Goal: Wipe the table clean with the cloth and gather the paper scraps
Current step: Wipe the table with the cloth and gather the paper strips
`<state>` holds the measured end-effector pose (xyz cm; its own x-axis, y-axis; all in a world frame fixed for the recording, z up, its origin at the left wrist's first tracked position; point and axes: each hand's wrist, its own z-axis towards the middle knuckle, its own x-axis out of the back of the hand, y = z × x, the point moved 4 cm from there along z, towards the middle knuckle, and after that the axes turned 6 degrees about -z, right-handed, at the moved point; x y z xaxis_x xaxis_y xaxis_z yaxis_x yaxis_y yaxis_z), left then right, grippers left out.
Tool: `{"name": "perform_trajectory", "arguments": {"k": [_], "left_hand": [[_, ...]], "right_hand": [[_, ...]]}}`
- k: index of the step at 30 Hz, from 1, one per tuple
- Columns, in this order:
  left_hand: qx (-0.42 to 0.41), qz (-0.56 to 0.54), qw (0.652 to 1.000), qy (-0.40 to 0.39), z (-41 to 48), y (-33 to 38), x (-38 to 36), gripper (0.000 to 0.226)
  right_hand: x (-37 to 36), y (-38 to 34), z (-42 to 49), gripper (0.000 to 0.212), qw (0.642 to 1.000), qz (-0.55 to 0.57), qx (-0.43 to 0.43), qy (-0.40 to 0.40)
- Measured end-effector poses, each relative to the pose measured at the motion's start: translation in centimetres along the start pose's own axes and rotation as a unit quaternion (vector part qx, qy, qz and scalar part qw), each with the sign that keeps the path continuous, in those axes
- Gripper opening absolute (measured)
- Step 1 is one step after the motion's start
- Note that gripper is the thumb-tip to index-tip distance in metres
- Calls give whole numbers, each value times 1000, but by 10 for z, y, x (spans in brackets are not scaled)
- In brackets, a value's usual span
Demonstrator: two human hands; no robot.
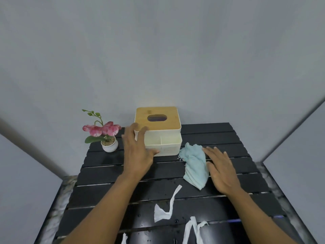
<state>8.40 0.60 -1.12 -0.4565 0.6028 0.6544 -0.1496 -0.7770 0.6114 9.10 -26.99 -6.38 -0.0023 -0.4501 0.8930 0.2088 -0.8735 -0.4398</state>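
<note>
Black slatted bench (pixel 219 131). Cloth (pixel 194 165), pale blue, crumpled, lay right of centre; right hand (pixel 222 170) spread flat just beside it, touching its edge, holding nothing. Left hand (pixel 139 150) open against the tissue box (pixel 159 131) near the far edge, not gripping. Paper scraps (pixel 166 207) lay toward the near edge. Advice: bunch cloth firmly, wipe along the slats, sweeping scraps together. Nearest scraps cut off by frame; wet specks faint.

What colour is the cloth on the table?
Light blue-green cloth, seen in the head view, beside the right hand.
</note>
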Motion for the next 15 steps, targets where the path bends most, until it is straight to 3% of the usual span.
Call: {"name": "perform_trajectory", "arguments": {"k": [2,3,5,7,9,15], "left_hand": [[-89,1,995,36,-11,30,-3,65],[-140,-24,990,12,-18,48,-9,56],[-213,-62,965,-141,-35,93,-42,48],[-196,-32,939,-281,-45,99,-79,57],[-161,29,923,-347,-47,91,-102,63],[-184,92,915,-346,-50,83,-93,68]], "right_hand": [[0,2,0,70,1000,-3,-8,3],[-3,-1,2,68,1000,-11,-12,7],[3,5,-2,60,998,-40,-31,28],[-1,1,1,52,998,-53,-32,33],[-2,0,2,48,998,-44,-30,30],[1,5,1,42,998,-42,-28,49]]}}
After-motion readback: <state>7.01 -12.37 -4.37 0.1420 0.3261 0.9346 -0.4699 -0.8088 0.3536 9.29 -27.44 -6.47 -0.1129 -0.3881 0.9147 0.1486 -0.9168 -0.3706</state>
